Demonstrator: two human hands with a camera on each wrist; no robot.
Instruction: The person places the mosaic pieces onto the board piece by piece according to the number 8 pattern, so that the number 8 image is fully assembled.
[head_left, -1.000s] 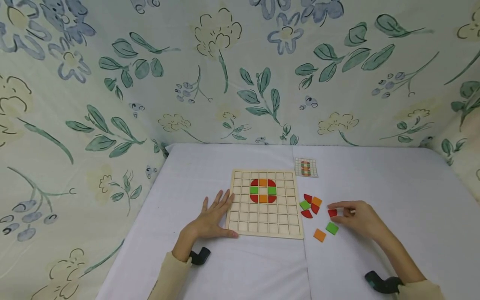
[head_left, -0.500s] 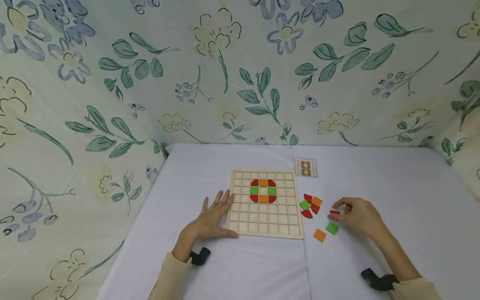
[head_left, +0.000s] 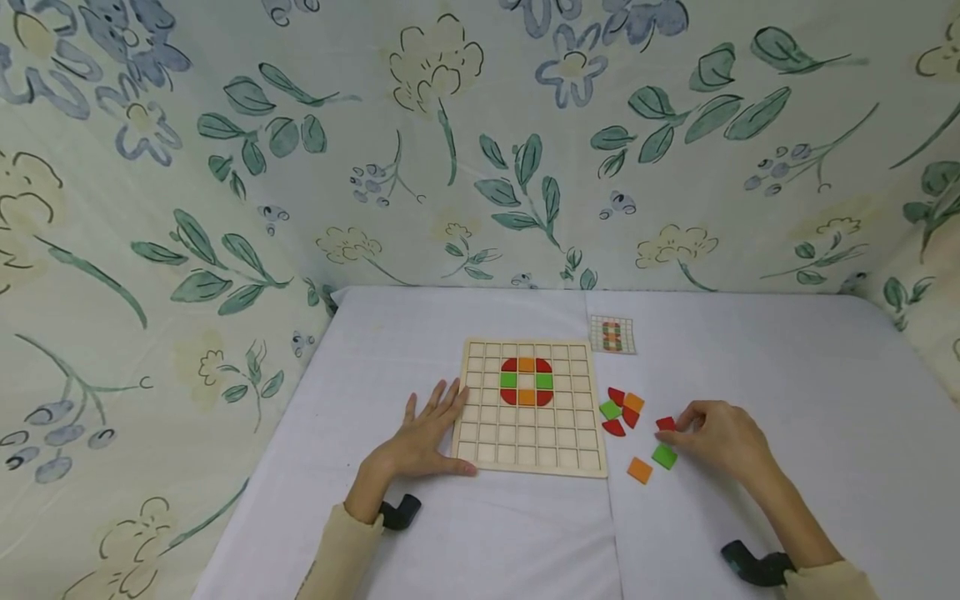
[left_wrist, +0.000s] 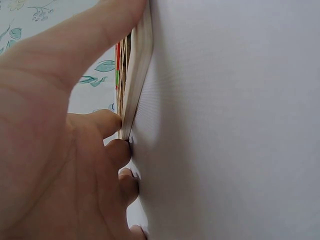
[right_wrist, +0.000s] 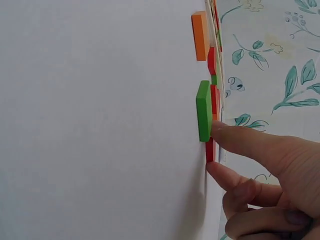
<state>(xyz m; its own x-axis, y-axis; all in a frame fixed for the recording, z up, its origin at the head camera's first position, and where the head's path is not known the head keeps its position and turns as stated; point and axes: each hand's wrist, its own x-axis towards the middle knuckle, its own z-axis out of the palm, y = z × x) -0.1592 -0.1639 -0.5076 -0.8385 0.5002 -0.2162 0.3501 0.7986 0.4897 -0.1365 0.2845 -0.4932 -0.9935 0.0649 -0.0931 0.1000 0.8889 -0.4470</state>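
Note:
A square wooden grid board (head_left: 495, 442) lies on the table, with red, orange and green tiles set in a ring in its upper middle. My left hand (head_left: 420, 437) rests spread at its left edge, thumb at the near corner; the left wrist view shows thumb and fingertips along the board's side (left_wrist: 140, 65). To the right of the board, my right hand (head_left: 723, 433) pinches a small red tile (head_left: 666, 424) between thumb and index finger, partly hidden by them. A green tile (head_left: 664, 456) lies just in front of those fingertips; in the right wrist view this green tile (right_wrist: 204, 111) stands nearer the camera.
Between board and right hand lies a loose cluster of red, orange and green tiles, including a green tile (head_left: 611, 410). An orange tile (head_left: 640, 471) sits apart, nearer me. A small pattern card (head_left: 612, 334) lies beyond the board's far right corner. Floral cloth (head_left: 450, 208) hangs behind the table.
My right fingers have turned the red tile: it showed flat, then edge-on, and now shows its face again. The hand shifted slightly right. My left hand and the board stayed put.

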